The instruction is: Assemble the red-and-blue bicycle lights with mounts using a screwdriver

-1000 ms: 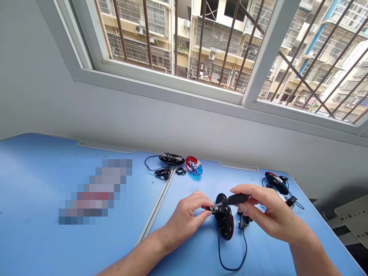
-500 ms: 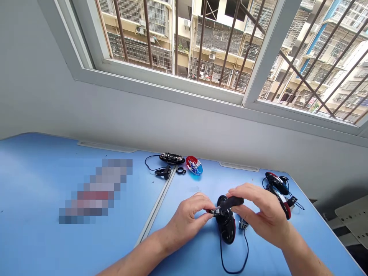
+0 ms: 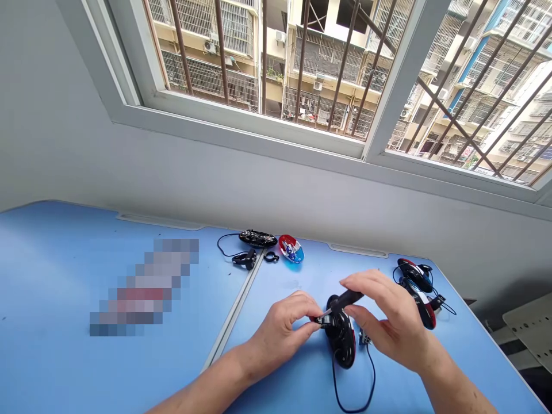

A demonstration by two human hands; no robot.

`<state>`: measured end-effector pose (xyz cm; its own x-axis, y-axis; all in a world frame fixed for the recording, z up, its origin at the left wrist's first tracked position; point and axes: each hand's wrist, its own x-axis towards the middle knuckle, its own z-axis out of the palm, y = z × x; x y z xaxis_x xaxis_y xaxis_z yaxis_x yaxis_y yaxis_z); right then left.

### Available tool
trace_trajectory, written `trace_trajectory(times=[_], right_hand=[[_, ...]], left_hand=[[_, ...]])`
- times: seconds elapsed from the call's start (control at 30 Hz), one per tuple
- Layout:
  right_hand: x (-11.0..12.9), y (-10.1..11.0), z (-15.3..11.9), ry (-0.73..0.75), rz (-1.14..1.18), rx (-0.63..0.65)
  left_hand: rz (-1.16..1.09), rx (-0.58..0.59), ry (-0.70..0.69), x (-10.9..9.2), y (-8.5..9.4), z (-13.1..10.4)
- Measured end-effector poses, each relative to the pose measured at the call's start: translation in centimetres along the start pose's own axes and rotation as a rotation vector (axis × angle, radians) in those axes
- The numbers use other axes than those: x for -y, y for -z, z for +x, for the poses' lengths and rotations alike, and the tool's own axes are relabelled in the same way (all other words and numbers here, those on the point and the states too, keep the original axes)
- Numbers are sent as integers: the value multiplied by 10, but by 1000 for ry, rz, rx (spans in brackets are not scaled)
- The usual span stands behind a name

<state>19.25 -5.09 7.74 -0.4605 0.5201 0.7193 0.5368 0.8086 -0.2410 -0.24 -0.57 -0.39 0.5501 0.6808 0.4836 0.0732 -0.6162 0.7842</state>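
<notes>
head view, both hands over a blue desk (image 3: 107, 253) beneath a barred window (image 3: 302, 63). the right hand (image 3: 383, 322) pinches the black handle of a small screwdriver (image 3: 345, 300) between thumb and fingertips, shaft slanting down and leftward to its tip at the near-left edge of a black oval lamp unit with a red rim (image 3: 342, 339), which rests on the desk directly under and between the two hands. the left hand (image 3: 280, 328) is closed in a pinch at the point where the tip meets the unit, thumb and forefinger together; whether it grips a screw or only steadies the casing cannot be told. a black cable (image 3: 353, 385) loops from the unit toward the viewer. judged state of work: this unit looks closed and a fastener at its edge is being worked, so the step appears mid-way; beyond the left hand lie an opened black housing (image 3: 257, 237), a red-and-blue lens cover (image 3: 291, 248), a small black ring (image 3: 271, 256) and a clip-like part (image 3: 245, 259), which suggests one unit is already apart, while further red-and-black units (image 3: 416, 282) sit just beyond the right hand, seemingly whole. both forearms enter from the lower edge, wrists low, converging on the unit.
</notes>
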Motion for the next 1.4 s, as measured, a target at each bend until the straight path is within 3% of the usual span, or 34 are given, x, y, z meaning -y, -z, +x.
trace_trajectory(times=[0.1,0.2,0.5,0.67,1.0,1.4], right_hand=[[-1,7,-1,-46,17,111],[-2,10,-4,-64,73,136],[-1,1,-5,-171,186,-7],[1,-5,0,-4,84,-75],[-1,12,-3,-62,132,128],[1,2,0,-197,123,-33]], left_hand=[[-2,-4,-9,0,0,0],[-8,-11,-2,1,0,-1],[-9,2,11,0,-2,-2],[-18,6,3,-1,-2,-2],[-17,1,-3,2,-4,-3],[-35,-18,-21,2,-2,-1]])
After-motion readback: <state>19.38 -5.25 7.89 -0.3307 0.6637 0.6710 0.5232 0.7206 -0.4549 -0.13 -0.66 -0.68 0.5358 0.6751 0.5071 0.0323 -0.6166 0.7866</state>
